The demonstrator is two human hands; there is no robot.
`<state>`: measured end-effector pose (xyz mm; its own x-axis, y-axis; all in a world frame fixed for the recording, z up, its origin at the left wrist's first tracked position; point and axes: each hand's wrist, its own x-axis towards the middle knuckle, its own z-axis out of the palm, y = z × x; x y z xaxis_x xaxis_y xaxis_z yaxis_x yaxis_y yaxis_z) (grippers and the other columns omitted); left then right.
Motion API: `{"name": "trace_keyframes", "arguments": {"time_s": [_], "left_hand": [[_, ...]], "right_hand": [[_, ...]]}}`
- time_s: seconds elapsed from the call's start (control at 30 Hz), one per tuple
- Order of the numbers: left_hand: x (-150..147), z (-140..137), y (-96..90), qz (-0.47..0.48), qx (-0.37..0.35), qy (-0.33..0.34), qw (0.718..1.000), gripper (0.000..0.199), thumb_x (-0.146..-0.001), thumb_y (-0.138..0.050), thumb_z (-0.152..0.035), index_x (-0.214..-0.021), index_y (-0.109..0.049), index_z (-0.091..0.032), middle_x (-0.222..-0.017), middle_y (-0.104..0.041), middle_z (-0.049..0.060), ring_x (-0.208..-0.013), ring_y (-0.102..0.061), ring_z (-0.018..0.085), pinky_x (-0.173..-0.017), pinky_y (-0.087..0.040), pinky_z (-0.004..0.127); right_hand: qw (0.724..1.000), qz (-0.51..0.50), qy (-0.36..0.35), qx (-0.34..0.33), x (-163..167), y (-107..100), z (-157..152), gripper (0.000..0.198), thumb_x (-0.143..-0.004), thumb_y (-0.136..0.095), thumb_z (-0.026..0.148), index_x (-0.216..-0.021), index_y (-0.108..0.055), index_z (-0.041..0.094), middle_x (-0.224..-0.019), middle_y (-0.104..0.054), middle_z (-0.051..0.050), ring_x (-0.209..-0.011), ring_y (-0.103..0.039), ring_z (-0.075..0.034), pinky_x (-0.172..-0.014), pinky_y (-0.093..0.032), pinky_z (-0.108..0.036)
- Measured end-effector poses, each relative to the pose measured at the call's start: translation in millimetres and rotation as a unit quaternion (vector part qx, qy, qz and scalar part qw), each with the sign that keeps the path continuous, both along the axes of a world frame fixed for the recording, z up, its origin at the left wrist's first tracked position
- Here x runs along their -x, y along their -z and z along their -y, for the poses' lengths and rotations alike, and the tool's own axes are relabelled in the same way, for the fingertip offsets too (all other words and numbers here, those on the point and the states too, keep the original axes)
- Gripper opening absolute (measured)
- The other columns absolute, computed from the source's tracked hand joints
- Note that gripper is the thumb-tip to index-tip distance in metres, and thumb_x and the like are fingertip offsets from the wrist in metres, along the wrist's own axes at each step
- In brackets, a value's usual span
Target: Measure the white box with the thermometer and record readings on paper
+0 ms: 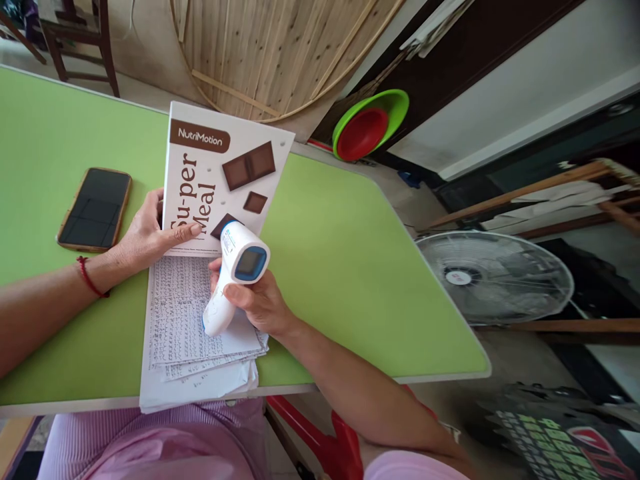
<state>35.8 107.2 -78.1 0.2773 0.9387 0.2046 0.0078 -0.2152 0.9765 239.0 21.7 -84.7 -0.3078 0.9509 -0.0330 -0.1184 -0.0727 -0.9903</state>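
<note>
My left hand (163, 223) grips the lower left side of a white NutriMotion Su-per Meal box (200, 177), thumb across its front, other fingers mostly hidden behind. Brown chocolate pieces are printed on the box. My right hand (260, 300) is wrapped around the handle of a white and blue infrared thermometer (233, 273). Its head overlaps the box's lower right part, and its small grey screen faces me; whether the two touch I cannot tell. Beneath them lies a stack of handwritten papers (180, 307), partly over the table's near edge.
On the green table (360, 267), a black phone (95, 208) in a brown case lies left of my left hand. Beyond the right edge stands a fan (495, 277). Green and red basins (370, 127) and a round wooden board (280, 53) are at the back, a chair (83, 40) far left.
</note>
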Motion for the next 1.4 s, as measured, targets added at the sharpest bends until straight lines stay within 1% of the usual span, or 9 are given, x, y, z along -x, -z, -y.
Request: {"name": "trace_keyframes", "arguments": {"time_s": [0.27,0.37,0.53,0.67,0.83,1.0,1.1,1.27,1.4], "left_hand": [[0.2,-1.5,-0.5,0.003,-0.019,0.011,1.0,0.063,-0.065,-0.09,-0.051,-0.107,-0.056,-0.017,-0.108,-0.068,0.012,-0.101,-0.066,0.035,-0.085,-0.057,0.051],[1.0,-2.1,1.0,0.007,-0.03,0.011,0.999,0.061,-0.068,-0.089,-0.049,-0.109,-0.056,-0.019,-0.109,-0.069,0.01,-0.103,-0.066,0.034,-0.084,-0.058,0.05],[2.7,-1.5,1.0,-0.022,-0.039,-0.007,0.999,0.066,-0.068,-0.088,-0.053,-0.114,-0.055,-0.018,-0.115,-0.066,0.012,-0.109,-0.064,0.036,-0.089,-0.055,0.052],[0.8,-0.6,-2.3,0.0,-0.028,0.01,1.0,0.063,-0.068,-0.088,-0.051,-0.111,-0.055,-0.019,-0.111,-0.068,0.011,-0.105,-0.065,0.035,-0.086,-0.057,0.052],[-1.4,0.1,-4.2,0.008,-0.029,0.018,0.999,0.06,-0.068,-0.088,-0.048,-0.109,-0.055,-0.018,-0.108,-0.069,0.01,-0.101,-0.067,0.034,-0.083,-0.058,0.048],[-0.2,0.5,-2.1,0.015,-0.035,0.017,0.999,0.06,-0.069,-0.088,-0.048,-0.109,-0.054,-0.02,-0.108,-0.068,0.01,-0.103,-0.066,0.034,-0.085,-0.058,0.049],[1.3,-0.6,-0.3,0.006,-0.033,0.019,0.999,0.062,-0.068,-0.088,-0.05,-0.11,-0.055,-0.019,-0.108,-0.068,0.011,-0.103,-0.066,0.034,-0.086,-0.057,0.05],[2.9,-2.9,3.4,-0.024,-0.047,-0.009,0.999,0.066,-0.068,-0.088,-0.052,-0.115,-0.055,-0.02,-0.114,-0.066,0.011,-0.106,-0.064,0.034,-0.089,-0.055,0.052],[1.5,-1.8,2.0,-0.004,-0.03,0.006,1.0,0.069,-0.067,-0.088,-0.053,-0.116,-0.053,-0.02,-0.113,-0.067,0.012,-0.104,-0.064,0.034,-0.086,-0.056,0.051]], "right_hand": [[1.0,0.01,-0.002,0.004,-2.2,-1.0,0.0,0.044,-0.068,-0.078,0.053,-0.096,-0.066,0.021,-0.078,-0.063,-0.001,-0.067,-0.057,-0.014,-0.061,-0.048,-0.033],[1.0,0.016,0.002,0.0,-2.8,-2.8,-0.7,0.043,-0.067,-0.079,0.053,-0.094,-0.067,0.021,-0.077,-0.063,-0.001,-0.067,-0.057,-0.014,-0.062,-0.048,-0.033],[1.0,0.021,-0.002,-0.007,-3.5,-4.9,-1.8,0.041,-0.067,-0.079,0.052,-0.092,-0.067,0.021,-0.074,-0.063,0.0,-0.067,-0.057,-0.014,-0.062,-0.048,-0.033],[1.0,0.026,-0.002,-0.016,-4.0,-6.8,-2.2,0.037,-0.069,-0.079,0.049,-0.09,-0.067,0.021,-0.075,-0.063,0.0,-0.067,-0.057,-0.013,-0.063,-0.048,-0.032],[0.999,0.029,-0.006,-0.016,-4.6,-7.7,-2.3,0.039,-0.067,-0.079,0.052,-0.088,-0.067,0.021,-0.074,-0.062,0.0,-0.066,-0.056,-0.014,-0.062,-0.048,-0.033],[1.0,0.029,-0.003,-0.005,-5.5,-6.8,-1.6,0.04,-0.068,-0.078,0.051,-0.092,-0.067,0.021,-0.074,-0.063,0.0,-0.066,-0.056,-0.014,-0.062,-0.048,-0.034],[1.0,0.026,-0.003,-0.006,-5.5,-6.4,-1.9,0.039,-0.068,-0.079,0.05,-0.092,-0.068,0.021,-0.073,-0.063,0.0,-0.066,-0.056,-0.014,-0.063,-0.048,-0.034],[1.0,0.019,0.002,0.003,-5.5,-7.0,-2.3,0.041,-0.066,-0.08,0.051,-0.09,-0.068,0.021,-0.074,-0.063,0.0,-0.066,-0.056,-0.014,-0.063,-0.048,-0.033],[1.0,0.022,0.003,0.004,-6.2,-7.8,-1.8,0.04,-0.066,-0.081,0.049,-0.092,-0.069,0.021,-0.073,-0.063,0.001,-0.066,-0.056,-0.013,-0.064,-0.047,-0.033]]}}
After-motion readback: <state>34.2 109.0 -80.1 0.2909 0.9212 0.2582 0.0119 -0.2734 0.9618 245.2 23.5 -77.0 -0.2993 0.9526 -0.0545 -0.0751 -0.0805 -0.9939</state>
